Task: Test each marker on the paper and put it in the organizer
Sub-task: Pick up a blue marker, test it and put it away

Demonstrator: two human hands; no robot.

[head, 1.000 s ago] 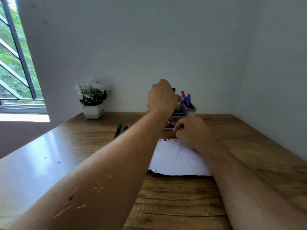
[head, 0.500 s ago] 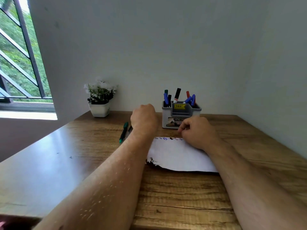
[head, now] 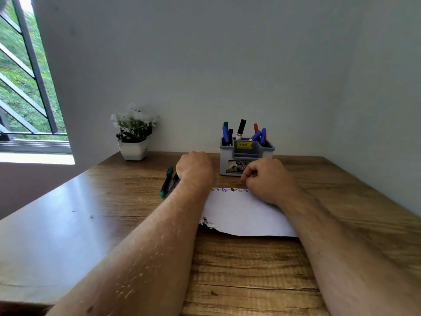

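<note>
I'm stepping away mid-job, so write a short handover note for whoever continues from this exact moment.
Left hand: curled, knuckles toward the camera, beside the markers on the table; whether it grips anything cannot be seen.
Right hand: fingers curled, resting on the top edge of the paper; contents unclear.
Done: several markers stand in the organizer; scribbles run along the paper's top edge.
Left: a green marker and a darker one beside it lie on the table left of the paper. Test them, then put them in the organizer.
</note>
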